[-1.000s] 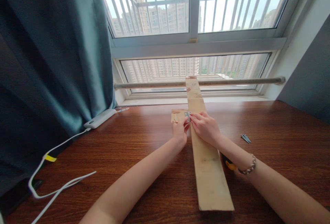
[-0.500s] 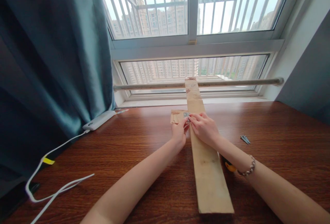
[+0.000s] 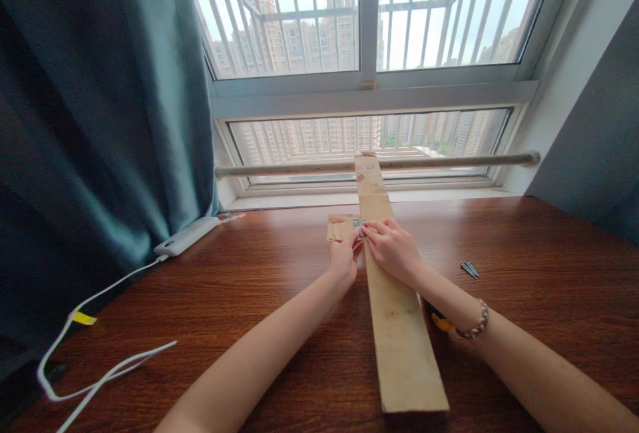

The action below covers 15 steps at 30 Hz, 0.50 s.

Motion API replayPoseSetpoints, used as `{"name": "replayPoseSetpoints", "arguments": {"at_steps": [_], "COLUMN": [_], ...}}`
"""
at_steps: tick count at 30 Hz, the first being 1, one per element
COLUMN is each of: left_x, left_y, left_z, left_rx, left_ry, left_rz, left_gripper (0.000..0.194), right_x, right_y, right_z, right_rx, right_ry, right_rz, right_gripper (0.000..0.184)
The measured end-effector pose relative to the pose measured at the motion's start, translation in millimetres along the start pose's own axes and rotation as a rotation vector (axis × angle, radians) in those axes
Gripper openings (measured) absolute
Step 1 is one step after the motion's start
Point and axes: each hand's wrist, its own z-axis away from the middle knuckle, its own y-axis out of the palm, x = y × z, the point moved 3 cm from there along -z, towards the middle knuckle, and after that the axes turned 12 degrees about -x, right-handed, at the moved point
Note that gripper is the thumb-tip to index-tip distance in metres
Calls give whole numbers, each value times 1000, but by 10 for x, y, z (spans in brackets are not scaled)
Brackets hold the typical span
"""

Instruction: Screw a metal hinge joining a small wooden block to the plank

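Long wooden board (image 3: pixel 399 313) lies lengthwise on brown desk (image 3: pixel 259 353), far end near window. Small wood piece (image 3: pixel 338 227) sits just beside its left edge. Right hand (image 3: pixel 392 247) rests on board, fingertips at metal hinge (image 3: pixel 357 225); left hand (image 3: pixel 344 259) touches hinge from near side. Left grip and right grip both closed in on hinge, at seam between woods. Screws (image 3: pixel 469 269) lie right.

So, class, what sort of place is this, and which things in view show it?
Probably a room in a high-rise home: a long blue curtain hangs beside a window with bars outside, and tall, apartment-like buildings stand beyond, seemingly viewed from an upper floor.
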Motion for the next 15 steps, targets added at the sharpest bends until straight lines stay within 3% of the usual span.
{"name": "replayPoseSetpoints", "arguments": {"at_steps": [8,12,13,15], "left_x": [12,22,23,23], "left_y": [-6,-16,-18,-20], "left_z": [-22,-43,-49,-59], "left_rx": [4,-18,-22,-22], "left_ry": [0,-2,-3,-5], "left_rz": [-19,-47,-48,-46], "left_gripper": [15,18,19,20], "right_x": [-102,-571,-743,-1112], "right_y": [-95,-438,-524,-628], "right_z": [-69,-166,-150,-36], "right_rx": [-55,-136,-104,96], "right_ry": [60,286,347,429], "right_rz": [-162,-264,-211,-73], "right_gripper": [30,27,22,16]}}
